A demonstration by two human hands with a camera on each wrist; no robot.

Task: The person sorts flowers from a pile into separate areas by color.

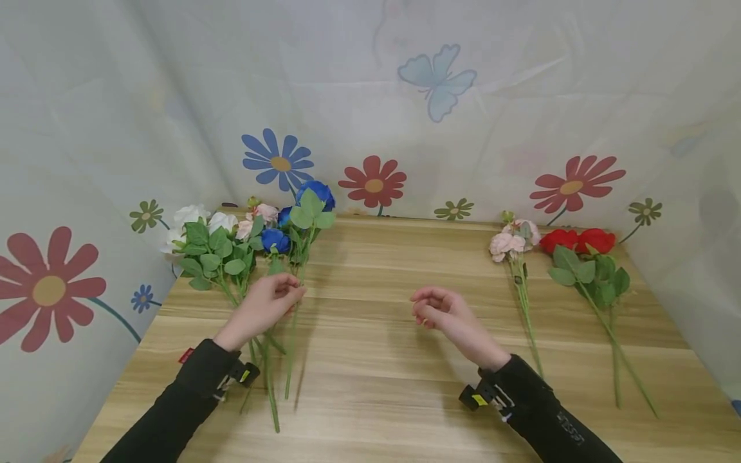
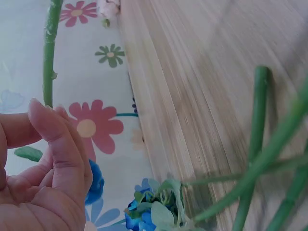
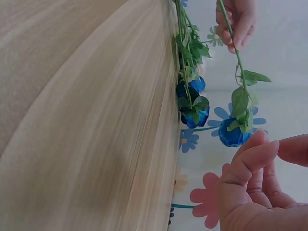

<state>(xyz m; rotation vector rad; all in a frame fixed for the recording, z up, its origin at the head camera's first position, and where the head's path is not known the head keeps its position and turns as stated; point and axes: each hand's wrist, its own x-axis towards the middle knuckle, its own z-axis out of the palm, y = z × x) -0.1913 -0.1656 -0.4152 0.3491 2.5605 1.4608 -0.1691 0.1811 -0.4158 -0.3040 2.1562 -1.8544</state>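
In the head view my left hand [image 1: 267, 301] pinches the green stem of a blue rose [image 1: 317, 194] between thumb and fingers. The bloom points to the back, and the stem's lower end hangs over the table. In the left wrist view the stem [image 2: 49, 57] passes into the fingertips, with part of the blue bloom [image 2: 95, 182] behind the hand. Near the middle of the table my right hand [image 1: 451, 318] hovers with loosely bent fingers and holds nothing. More blue roses [image 1: 275, 240] lie beside and under the left hand.
Left of the blue roses lie white flowers [image 1: 191, 218] and pink flowers [image 1: 266, 213] with leafy, crossing stems. On the right lie pink flowers [image 1: 507, 245] and red roses [image 1: 595, 241]. A printed curtain [image 1: 347, 96] hangs behind the wooden table [image 1: 376, 392].
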